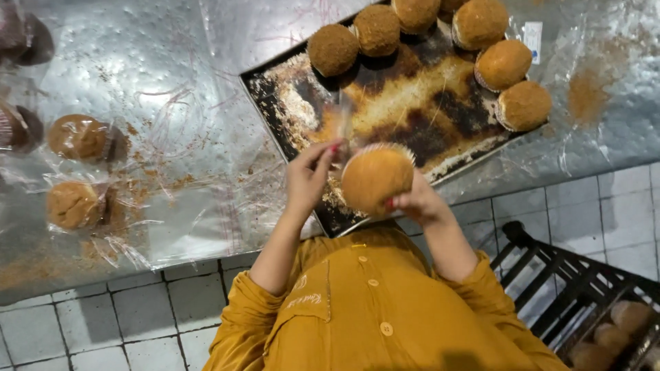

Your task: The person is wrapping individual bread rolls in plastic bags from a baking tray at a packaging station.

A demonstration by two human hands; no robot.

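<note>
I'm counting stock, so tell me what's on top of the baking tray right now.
Seven crumb-coated muffins sit along the far and right edges of the tray; the top ones are cut off by the frame. The rest shows burnt residue. The held muffin and both hands cover the near edge.
</note>
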